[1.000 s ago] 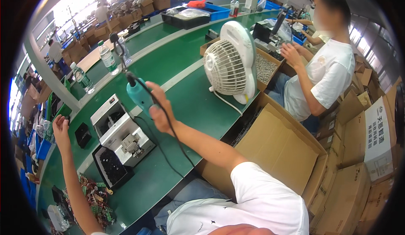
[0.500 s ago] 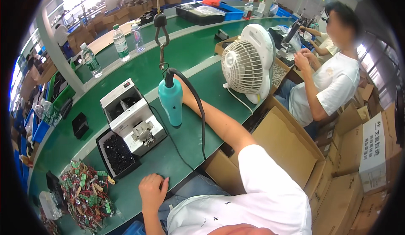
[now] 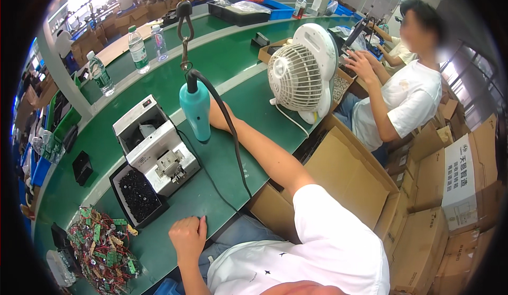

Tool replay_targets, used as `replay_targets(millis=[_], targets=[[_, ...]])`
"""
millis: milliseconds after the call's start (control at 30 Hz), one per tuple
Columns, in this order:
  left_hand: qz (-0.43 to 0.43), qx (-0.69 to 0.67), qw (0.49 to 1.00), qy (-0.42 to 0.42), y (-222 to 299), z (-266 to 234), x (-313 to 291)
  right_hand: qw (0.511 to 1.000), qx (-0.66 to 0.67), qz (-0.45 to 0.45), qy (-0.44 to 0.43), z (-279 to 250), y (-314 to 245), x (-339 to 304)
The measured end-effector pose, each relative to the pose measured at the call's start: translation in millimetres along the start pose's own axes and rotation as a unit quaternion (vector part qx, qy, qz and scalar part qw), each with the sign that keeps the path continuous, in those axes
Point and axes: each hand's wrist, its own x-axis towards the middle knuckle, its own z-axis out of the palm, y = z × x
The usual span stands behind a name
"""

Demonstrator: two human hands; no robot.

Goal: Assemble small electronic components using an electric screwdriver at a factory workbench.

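Observation:
A teal electric screwdriver (image 3: pixel 195 114) with a black cable hangs upright from a metal hook. My right hand (image 3: pixel 219 116) reaches in beside and behind it. The screwdriver hides those fingers, so their grip cannot be made out. Near the table's front edge rests my left hand (image 3: pixel 189 238), its fingers curled into a fist and the thumb along the side; the inside of the fist is hidden. Ahead of it stands a white screw feeder (image 3: pixel 159 149), and a black tray (image 3: pixel 164 208) of small dark screws adjoins this machine.
A pile of wired green circuit boards (image 3: pixel 103 247) lies at the left. A white fan (image 3: pixel 301 75) stands right of the screwdriver. Bottles (image 3: pixel 138 51) line the far ledge. A co-worker (image 3: pixel 402 94) sits at the right, beside cardboard boxes (image 3: pixel 344 176).
The whole view has shifted slightly, so things appear farther left and higher. The screwdriver has shifted a little more than the bench, and more of my right hand shows beside it.

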Motion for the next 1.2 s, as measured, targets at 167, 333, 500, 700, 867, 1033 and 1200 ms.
replay_targets(millis=[167, 333, 500, 700, 867, 1033, 1200], targets=[[-0.006, -0.001, 1.0, -0.002, -2, 0, -1, 0.999, -0.036, -0.002, -0.007, 5, -2, -1], [-0.003, 0.003, 1.0, -0.01, -3, 0, -2, 0.996, -0.09, 0.003, -0.017, 8, 3, 2], [-0.008, -0.011, 1.0, 0.0, -1, 0, -2, 0.998, -0.031, 0.015, -0.056, 4, 7, -1], [-0.009, -0.01, 1.0, -0.013, -2, 0, -2, 0.995, 0.078, -0.044, 0.052, 14, 14, 0], [-0.006, 0.017, 0.999, -0.047, -2, -4, 2, 0.999, 0.023, -0.038, 0.001, 9, 18, 3], [-0.019, 0.022, 0.999, -0.043, -5, -6, -1, 0.998, 0.021, -0.047, 0.033, 18, 3, 7], [0.008, 0.002, 1.0, -0.03, -3, -1, 2, 0.993, -0.101, -0.028, 0.061, 8, 57, 66]])
